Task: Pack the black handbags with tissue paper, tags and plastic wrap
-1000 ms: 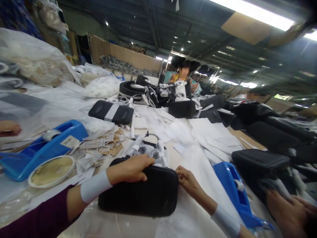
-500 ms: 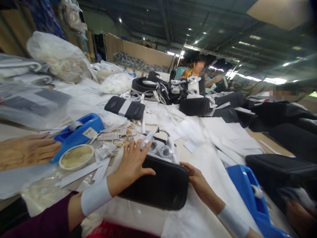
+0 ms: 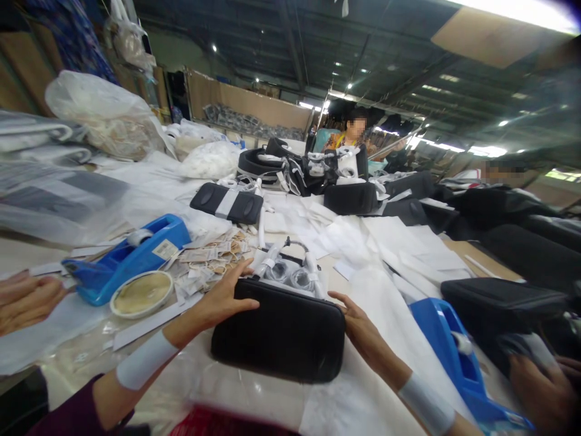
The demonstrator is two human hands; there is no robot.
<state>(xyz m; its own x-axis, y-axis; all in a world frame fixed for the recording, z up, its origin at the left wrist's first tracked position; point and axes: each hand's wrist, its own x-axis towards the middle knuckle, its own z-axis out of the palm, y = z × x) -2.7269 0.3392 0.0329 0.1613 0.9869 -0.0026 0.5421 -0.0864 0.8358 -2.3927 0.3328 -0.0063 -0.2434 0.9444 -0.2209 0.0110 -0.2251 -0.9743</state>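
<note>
A black zippered case (image 3: 279, 332) lies flat on the table in front of me. My left hand (image 3: 220, 297) is at its upper left corner, thumb lying along the top edge and fingers stretched toward the small packets behind. My right hand (image 3: 361, 327) clasps the case's right end, fingers curled over the edge. Both my wrists wear white bands. Just behind the case sits a plastic-wrapped bundle of headset parts (image 3: 290, 272).
A blue tape dispenser (image 3: 129, 254) and a round white lid (image 3: 141, 293) sit at left, with several small packets (image 3: 213, 251) beside them. Another blue dispenser (image 3: 447, 351) and black cases (image 3: 494, 297) are at right. Other people's hands (image 3: 27, 297) show at both edges. White sheets (image 3: 385, 242) cover the middle.
My left hand slid off the top of the case to its upper left corner. The hand of the person at left pulled back toward the edge.
</note>
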